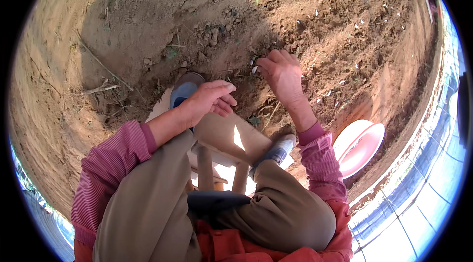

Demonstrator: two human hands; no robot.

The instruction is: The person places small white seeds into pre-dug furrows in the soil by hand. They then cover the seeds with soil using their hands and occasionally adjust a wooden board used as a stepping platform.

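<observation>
My right hand (282, 73) is low over the loose brown soil, its fingertips pinched together. A small white clove-like piece (255, 69) shows at those fingertips. Beside it lies another small pale piece (251, 62). Held above the left shoe, my left hand (210, 100) has its thumb extended and its fingers loosely curled apart. Nothing shows in it, though part of the palm is hidden. Several more white pieces (342, 82) are scattered over the tilled soil (321, 51) to the right and farther off.
A pink plastic basin (360, 151) stands tilted at my right, with contents too small to make out. Between my shoes is a wooden stool or frame (229, 136). Dry stalks (103, 62) lie at left. Wire mesh (414, 195) runs along the right edge.
</observation>
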